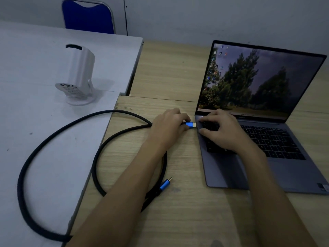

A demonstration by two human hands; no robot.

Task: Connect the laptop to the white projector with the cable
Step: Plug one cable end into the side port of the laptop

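Head view showed your left hand [168, 125] pinching the blue plug [189, 125] of the black cable [53, 138], its metal tip at the left edge of the laptop [231, 168] and seemingly not yet seated. Your right hand [220, 129] lay spread and flat on the keyboard corner, bracing the laptop and gripping nothing. The cable's 2nd blue plug [165, 185] lay loose on the wooden desk [178, 211] under your left forearm, well apart from the white projector [78, 73] on the white table [35, 50]. If you had pushed at an angle, the plug could have jammed or scraped the port. Your forearm could also have dragged the loop and flicked the free plug off the desk.
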